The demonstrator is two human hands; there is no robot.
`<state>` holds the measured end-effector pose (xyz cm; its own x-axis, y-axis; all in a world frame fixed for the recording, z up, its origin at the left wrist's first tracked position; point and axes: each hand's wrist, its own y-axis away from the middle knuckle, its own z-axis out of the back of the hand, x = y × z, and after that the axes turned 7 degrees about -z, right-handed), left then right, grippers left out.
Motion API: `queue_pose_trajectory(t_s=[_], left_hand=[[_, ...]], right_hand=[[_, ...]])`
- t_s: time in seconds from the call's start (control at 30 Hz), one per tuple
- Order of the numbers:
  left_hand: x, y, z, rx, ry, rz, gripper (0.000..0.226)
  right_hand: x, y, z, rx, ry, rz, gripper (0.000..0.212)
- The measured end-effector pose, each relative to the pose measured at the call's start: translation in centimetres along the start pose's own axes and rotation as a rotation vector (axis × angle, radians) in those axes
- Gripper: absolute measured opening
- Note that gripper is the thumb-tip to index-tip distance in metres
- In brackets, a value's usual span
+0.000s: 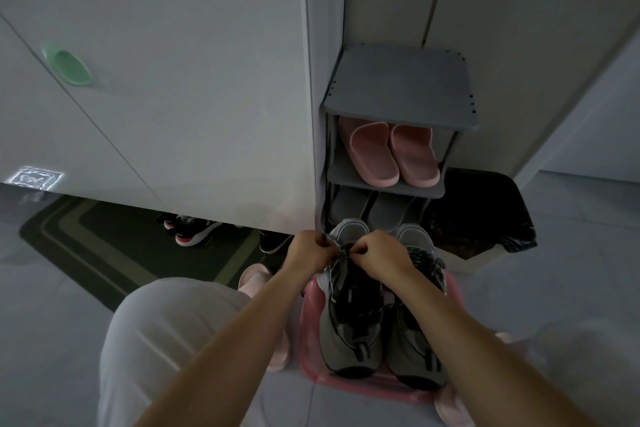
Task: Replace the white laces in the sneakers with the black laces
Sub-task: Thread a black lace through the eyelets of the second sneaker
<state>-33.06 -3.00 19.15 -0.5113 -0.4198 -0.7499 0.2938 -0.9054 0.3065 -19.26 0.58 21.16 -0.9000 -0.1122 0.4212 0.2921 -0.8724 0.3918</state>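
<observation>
Left hand [310, 248] and right hand [381, 253] are both curled tight, and each pinches a bit of lace [343, 249] between thumb and fingertips. The hands are close together over the toe end of the lacing on the left sneaker [346, 322]. The lace there looks pale grey, but the light is too dim to call it white or black. A thin pale strand [331, 282] hangs down the outer side of the same sneaker, probably loose lace.

The right sneaker [415, 340] stands just beside it, touching, with no hand on it. Its lacing looks dark with lighter bands; I can't tell which lace that is. Both sneakers sit toes away from the person on a pink stool [305, 340].

Progress, as a judgement: mid-task, working the lowest eyelets of the left sneaker. I can't tell whether this is pulling out or threading in. No spare lace is visible.

Further out there is a grey shoe rack [401, 90] with pink slippers [394, 156], a black bag [485, 211] on the right and a dark mat [104, 239] on the left.
</observation>
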Motion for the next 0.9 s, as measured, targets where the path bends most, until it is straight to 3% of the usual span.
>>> queue_pose_trajectory(t_s=[0.3,0.47,0.73,0.9], left_hand=[[-1.4,0.1,0.1,0.056,-0.185,-0.017,0.039],[-1.7,1.1,-0.2,0.027,-0.023,0.028,0.042],[-0.8,2.2,-0.6,0.047,0.119,-0.020,0.018],[-0.9,2.5,-0.7,-0.025,0.142,-0.014,0.021]], right_hand=[[0.4,-0.8,-0.9,0.030,-0.089,-0.088,0.018],[0.4,-0.7,-1.4,-0.021,-0.122,-0.091,0.020],[-0.6,-0.2,-0.4,0.012,-0.468,-0.179,0.011],[-1.6,0.6,3.1,-0.156,-0.145,-0.120,0.015]])
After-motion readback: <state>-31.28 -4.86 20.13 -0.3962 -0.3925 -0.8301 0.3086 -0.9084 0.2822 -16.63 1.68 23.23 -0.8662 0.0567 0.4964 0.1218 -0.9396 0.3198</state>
